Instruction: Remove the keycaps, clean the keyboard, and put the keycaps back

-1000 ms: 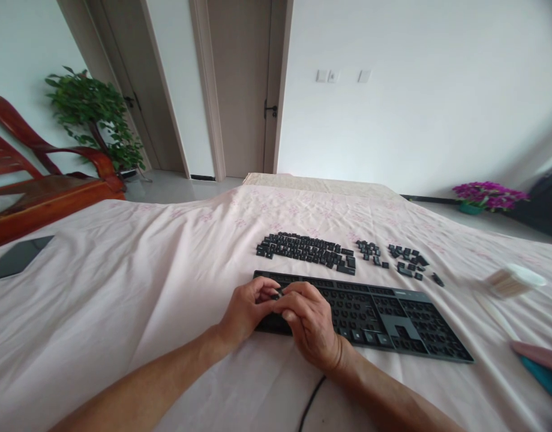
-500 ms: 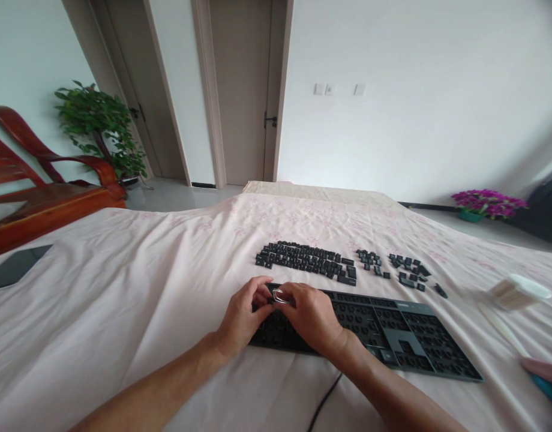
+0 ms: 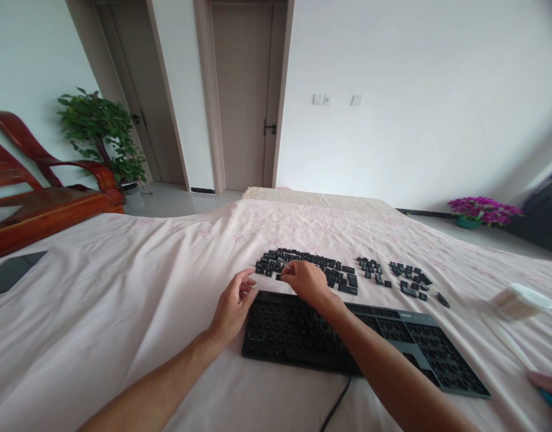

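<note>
A black keyboard (image 3: 276, 354) lies on the cloth, its keycaps off and its switch mounts bare. My left hand (image 3: 231, 303) is at the keyboard's upper left corner, thumb close to the edge and fingers loosely bent and apart. My right hand (image 3: 306, 281) reaches across the keyboard and pinches a thin silver wire keycap puller (image 3: 284, 262). It hovers at the left part of the removed keycaps (image 3: 348, 279), which lie in rows beyond the keyboard. A keycap shows beneath its fingers; whether the puller grips it I cannot tell.
A smaller keycap group (image 3: 408, 282) lies to the right. A clear container with a white lid (image 3: 523, 300) stands on the pink cloth (image 3: 177, 288). A dark flat device (image 3: 15, 273) lies far left. A black cable (image 3: 336, 405) runs toward me from the keyboard.
My right hand has moved forward from the keyboard's upper left to the loose keycaps, carrying the puller. My left hand has drawn back left, away from the right hand, and its fingers have parted.
</note>
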A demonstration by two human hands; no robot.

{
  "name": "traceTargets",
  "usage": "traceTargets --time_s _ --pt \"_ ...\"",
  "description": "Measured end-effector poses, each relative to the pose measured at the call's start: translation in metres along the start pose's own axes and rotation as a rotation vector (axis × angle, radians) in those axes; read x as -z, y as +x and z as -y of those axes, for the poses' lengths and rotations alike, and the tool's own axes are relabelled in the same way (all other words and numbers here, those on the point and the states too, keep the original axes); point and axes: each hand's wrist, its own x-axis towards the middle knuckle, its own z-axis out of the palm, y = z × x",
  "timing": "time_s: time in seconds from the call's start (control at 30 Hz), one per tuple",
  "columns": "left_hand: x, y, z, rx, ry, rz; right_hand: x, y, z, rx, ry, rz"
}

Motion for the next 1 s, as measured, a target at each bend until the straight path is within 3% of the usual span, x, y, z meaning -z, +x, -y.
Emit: traceTargets --time_s 0.23,0.57,0.7,0.8,0.87,1.0 --pt "0.000 0.001 0.004 0.018 0.017 0.014 -0.022 0.019 -0.001 -0.039 -0.067 0.030" --pt "-0.001 0.001 0.007 -0.014 0.028 -0.007 -0.027 0.017 0.002 -0.003 -0.083 0.000" --pt "0.000 -0.001 0.005 -0.015 0.038 -0.008 -0.007 0.008 0.005 0.037 0.061 -0.078" --pt "0.001 -0.005 0.000 -0.044 0.078 -0.011 0.022 -0.010 0.004 0.143 0.384 -0.041" --pt "0.002 -0.009 -0.005 -0.104 0.128 0.000 0.040 -0.027 0.000 0.238 0.499 -0.050" --pt "0.002 -0.014 -0.018 -0.290 0.235 0.072 0.057 -0.065 -0.013 0.217 0.592 -0.064"
